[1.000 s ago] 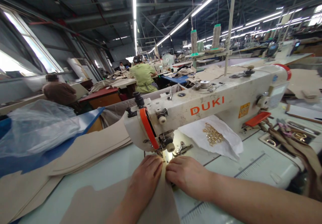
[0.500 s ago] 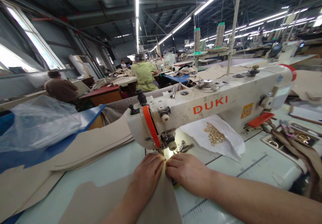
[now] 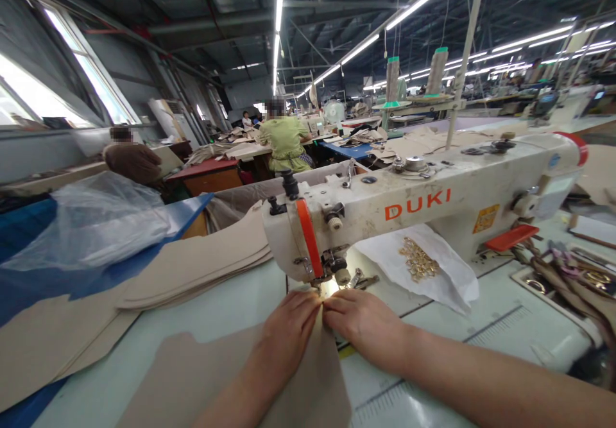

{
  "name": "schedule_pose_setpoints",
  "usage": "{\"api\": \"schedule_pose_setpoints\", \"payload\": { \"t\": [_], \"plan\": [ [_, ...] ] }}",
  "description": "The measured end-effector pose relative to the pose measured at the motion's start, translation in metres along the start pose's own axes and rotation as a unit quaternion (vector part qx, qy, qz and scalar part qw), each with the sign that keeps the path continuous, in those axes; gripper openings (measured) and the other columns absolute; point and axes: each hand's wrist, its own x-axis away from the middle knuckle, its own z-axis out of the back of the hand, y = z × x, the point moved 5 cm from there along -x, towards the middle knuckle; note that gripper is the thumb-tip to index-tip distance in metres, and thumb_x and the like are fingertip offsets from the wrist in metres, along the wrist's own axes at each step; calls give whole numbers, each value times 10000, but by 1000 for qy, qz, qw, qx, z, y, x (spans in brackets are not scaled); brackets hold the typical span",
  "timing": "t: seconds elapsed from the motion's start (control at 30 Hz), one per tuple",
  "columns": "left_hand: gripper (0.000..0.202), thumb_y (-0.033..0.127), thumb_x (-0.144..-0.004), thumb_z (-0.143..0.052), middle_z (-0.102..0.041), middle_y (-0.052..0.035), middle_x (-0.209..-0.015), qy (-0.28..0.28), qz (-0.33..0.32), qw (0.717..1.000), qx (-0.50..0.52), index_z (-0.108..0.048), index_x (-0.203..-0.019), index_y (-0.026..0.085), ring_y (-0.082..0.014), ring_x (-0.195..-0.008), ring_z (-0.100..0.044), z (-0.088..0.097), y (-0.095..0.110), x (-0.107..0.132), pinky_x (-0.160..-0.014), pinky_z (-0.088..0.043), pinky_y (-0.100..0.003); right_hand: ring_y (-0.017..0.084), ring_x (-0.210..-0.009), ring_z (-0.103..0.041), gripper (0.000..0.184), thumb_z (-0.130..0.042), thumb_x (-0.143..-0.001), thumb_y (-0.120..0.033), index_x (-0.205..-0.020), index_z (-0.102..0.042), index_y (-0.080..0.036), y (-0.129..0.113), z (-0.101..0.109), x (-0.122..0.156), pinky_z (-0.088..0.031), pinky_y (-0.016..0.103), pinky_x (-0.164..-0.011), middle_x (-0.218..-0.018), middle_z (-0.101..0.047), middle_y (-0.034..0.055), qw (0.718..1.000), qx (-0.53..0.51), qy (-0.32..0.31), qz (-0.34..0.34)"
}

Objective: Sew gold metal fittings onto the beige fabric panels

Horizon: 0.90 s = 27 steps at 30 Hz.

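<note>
A beige fabric panel [image 3: 317, 376] lies on the sewing machine's pale table, its top edge running up to the needle area. My left hand [image 3: 289, 328] rests over the panel, fingers closed on its edge close to the presser foot. From the other side, my right hand [image 3: 360, 322] pinches the same edge, its fingertips almost touching those of the left. The white DUKI sewing machine [image 3: 356, 210] stands right in front of both hands, its lamp lighting the spot between them. My fingers hide the needle and the stitching point.
Stacked beige panels [image 3: 202, 261] lie left of the machine head. Gold metal rings [image 3: 416, 261] sit on a white sheet [image 3: 457, 280] under the arm. A parts tray [image 3: 553, 303] with straps is at right. Clear plastic [image 3: 101, 222] and two seated co-workers are beyond.
The view has turned slightly left, so everything appears shifted to the right. Both hands stay at the needle area, closed on the panel's edge, with little visible movement against the machine.
</note>
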Motion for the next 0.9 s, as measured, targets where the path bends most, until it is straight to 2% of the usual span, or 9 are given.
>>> {"api": "schedule_pose_setpoints", "payload": {
  "t": [0.27, 0.6, 0.9],
  "plan": [
    [243, 156, -900, -408, -701, -49, -850, -6, 19, 1000, 21, -648, -879, 184, -180, -805, -642, -3, -10, -3, -754, -557, -320, 187, -951, -544, 89, -528, -898, -155, -896, -606, -112, 4, 1, -7, -432, 303, -819, -980, -631, 81, 1000, 13, -10, 0],
    [247, 147, -888, -409, -704, -51, -870, -12, 22, 999, 20, -653, -880, 186, -185, -820, -641, -7, -14, -1, -764, -556, -333, 183, -935, -545, 75, -524, -897, -144, -902, -596, -121, 6, -1, -7, -434, 299, -776, -957, -626, 69, 1000, 17, -19, 1],
    [243, 152, -905, -411, -699, -49, -826, -19, 27, 999, 1, -643, -838, 174, -176, -795, -637, -6, -9, -3, -745, -553, -313, 200, -1024, -541, 124, -555, -881, -164, -981, -610, -115, 6, -1, -6, -414, 302, -911, -1070, -624, 86, 1000, 15, -6, -4]
  ]
}}
